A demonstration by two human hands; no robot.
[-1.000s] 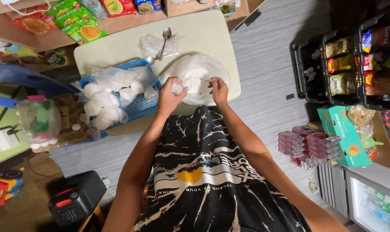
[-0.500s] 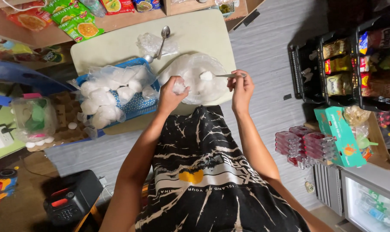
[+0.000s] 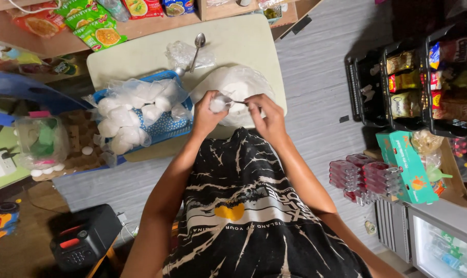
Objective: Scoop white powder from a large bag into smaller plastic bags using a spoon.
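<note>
We note a small pale desk point(image 3: 141, 56) with rounded corners; its near edge runs just under our wrists, and its right edge drops to open grey floor point(image 3: 316, 103), the widest free room in the scene. The far edge of the desk butts against a wooden shelf point(image 3: 156, 23) stacked with coloured snack packets point(image 3: 94, 28). The left half of the desk is taken by a blue basket point(image 3: 166, 126) heaped with small white bagged lumps point(image 3: 123, 116), its left side overhanging the desk edge. On the far part of the desk lie a crumpled clear bag point(image 3: 179, 54) and a metal spoon point(image 3: 197, 46).

Both hands work over a large clear bag of white stuff point(image 3: 244, 82), near the right edge of the desk. Our left hand point(image 3: 208, 116) has its fingers curled together, clamped on a small white lump point(image 3: 218, 104) that sits at the fingertips, just above the big bag. Our right hand point(image 3: 267, 116) has thumb and forefinger pinched on the handle of a thin metal tool point(image 3: 238, 102), whose tip reaches left to the lump; whether it touches we cannot tell. The two hands are near each other but apart.

Right of the floor strip stand dark racks of packets point(image 3: 408, 82) and a green box point(image 3: 406, 164).
</note>
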